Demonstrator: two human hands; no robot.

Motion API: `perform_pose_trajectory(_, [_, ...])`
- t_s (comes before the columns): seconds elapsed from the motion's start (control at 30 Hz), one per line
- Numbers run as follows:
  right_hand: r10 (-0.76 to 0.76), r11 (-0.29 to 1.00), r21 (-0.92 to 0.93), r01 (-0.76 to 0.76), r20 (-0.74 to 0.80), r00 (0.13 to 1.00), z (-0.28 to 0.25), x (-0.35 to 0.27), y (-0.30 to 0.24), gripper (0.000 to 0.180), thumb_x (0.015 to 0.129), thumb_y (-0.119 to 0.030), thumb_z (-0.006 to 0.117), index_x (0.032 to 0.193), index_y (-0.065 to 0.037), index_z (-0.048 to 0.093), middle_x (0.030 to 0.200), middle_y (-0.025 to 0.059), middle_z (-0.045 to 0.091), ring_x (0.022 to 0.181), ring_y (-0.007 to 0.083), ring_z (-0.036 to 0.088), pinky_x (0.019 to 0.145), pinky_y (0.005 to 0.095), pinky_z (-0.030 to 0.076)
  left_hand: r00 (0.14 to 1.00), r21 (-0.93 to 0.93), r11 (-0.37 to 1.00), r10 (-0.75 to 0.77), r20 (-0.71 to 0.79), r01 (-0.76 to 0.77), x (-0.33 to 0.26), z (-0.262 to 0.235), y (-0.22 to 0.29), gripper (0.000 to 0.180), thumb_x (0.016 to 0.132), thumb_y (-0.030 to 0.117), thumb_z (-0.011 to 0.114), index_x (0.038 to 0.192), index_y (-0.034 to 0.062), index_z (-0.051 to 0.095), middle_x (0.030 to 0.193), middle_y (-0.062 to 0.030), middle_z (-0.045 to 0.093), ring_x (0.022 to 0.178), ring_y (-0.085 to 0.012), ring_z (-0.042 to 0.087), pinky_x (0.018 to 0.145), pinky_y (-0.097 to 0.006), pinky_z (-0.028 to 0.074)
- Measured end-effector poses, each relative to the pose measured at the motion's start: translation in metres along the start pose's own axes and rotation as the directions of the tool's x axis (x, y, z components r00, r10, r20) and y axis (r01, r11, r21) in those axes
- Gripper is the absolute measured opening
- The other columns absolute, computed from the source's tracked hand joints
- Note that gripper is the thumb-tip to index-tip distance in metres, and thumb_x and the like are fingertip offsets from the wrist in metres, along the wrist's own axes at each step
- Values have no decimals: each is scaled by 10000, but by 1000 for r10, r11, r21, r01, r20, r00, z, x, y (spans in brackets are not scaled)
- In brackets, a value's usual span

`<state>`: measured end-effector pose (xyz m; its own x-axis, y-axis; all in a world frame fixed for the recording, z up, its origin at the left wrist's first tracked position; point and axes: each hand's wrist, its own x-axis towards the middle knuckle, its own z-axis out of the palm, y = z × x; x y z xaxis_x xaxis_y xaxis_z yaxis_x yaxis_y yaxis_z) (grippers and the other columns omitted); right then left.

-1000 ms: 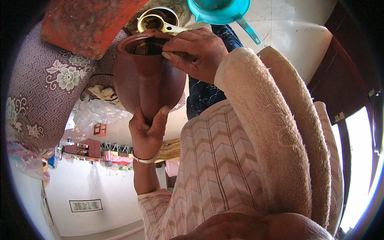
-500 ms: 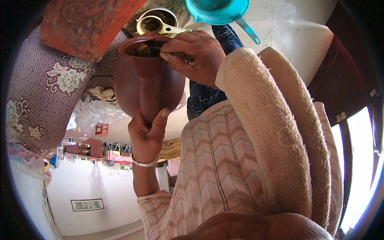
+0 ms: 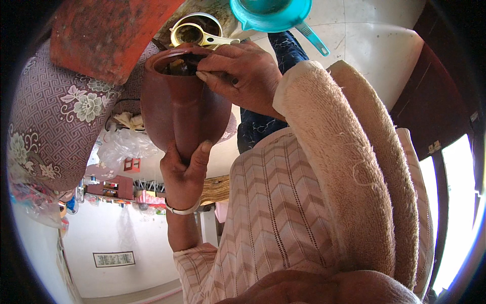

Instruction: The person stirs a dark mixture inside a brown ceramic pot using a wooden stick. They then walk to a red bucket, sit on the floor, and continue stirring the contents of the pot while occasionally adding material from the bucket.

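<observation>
A reddish-brown clay pot (image 3: 185, 111) is held up in front of me, its mouth toward the top of the picture. Inside, dark contents with a few yellowish pieces show. My left hand (image 3: 185, 169), with a pale bracelet at the wrist, is closed around the pot's lower, narrowing part. At the right side of the mouth, my right hand (image 3: 240, 73) has its fingers closed over the rim, the fingertips just inside the opening. Just beyond the rim lies a cream-handled strainer (image 3: 205, 38) over a round container (image 3: 215, 23), partly hidden by the pot and hand.
A turquoise plastic strainer or ladle (image 3: 273, 17) with a handle is at the top. A worn red wooden board (image 3: 101, 40) juts in at upper left, above a patterned fabric cover (image 3: 61, 121). A clear plastic bag (image 3: 124, 144) lies beside the pot. A beige towel (image 3: 339, 152) hangs over my front.
The pot and both hands have shifted slightly to the left and a little down. Both hands keep their hold on the pot.
</observation>
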<state>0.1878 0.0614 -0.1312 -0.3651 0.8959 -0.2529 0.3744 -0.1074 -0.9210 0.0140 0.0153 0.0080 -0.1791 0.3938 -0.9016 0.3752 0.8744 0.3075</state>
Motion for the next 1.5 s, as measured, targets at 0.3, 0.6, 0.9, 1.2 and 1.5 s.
perform_pose_trajectory(0.3, [15, 1000, -6, -15, 6, 1000, 4, -1, -4, 132, 844, -214, 711, 951, -137, 708, 912, 51, 679, 841, 268, 636, 776, 385, 501, 998, 3, 998, -58, -4, 58, -4, -3, 0, 335, 882, 233, 729, 932, -47, 553, 693, -62, 635, 653, -84, 520, 580, -248, 439])
perform_pose_trajectory(0.6, [5, 1000, -26, -6, -26, 1000, 5, -3, -2, 144, 836, -213, 717, 960, -141, 714, 922, 48, 685, 826, 257, 649, 776, 383, 504, 999, 11, 999, -42, 10, 42, -3, -3, 5, 329, 879, 225, 733, 948, -52, 570, 719, -68, 653, 679, -82, 535, 606, -246, 452])
perform_pose_trajectory(0.9, [4, 1000, -3, -4, -13, 1000, 3, -3, -5, 142, 834, -203, 714, 953, -126, 708, 905, 50, 682, 826, 259, 648, 777, 382, 497, 998, 74, 996, -57, 12, 56, -5, -6, 6, 365, 874, 262, 735, 935, -54, 560, 693, -88, 652, 659, -97, 552, 587, -258, 457])
perform_pose_trajectory(1.2, [45, 999, 2, -45, 68, 997, 5, -6, -5, 166, 909, -305, 572, 982, -175, 645, 1084, 24, 615, 1014, 230, 621, 929, 407, 456, 998, 60, 996, -60, 4, 59, -8, -7, 9, 357, 878, 251, 730, 958, -50, 556, 703, -87, 658, 657, -97, 549, 595, -259, 455])
perform_pose_trajectory(1.5, [-14, 1000, 26, 15, -56, 998, 3, -2, -9, 132, 819, -179, 720, 931, -116, 690, 908, 48, 680, 863, 261, 658, 796, 385, 492, 999, 64, 997, -44, 6, 43, -7, -7, 12, 345, 877, 245, 733, 941, -41, 550, 728, -97, 667, 675, -95, 550, 606, -260, 459])
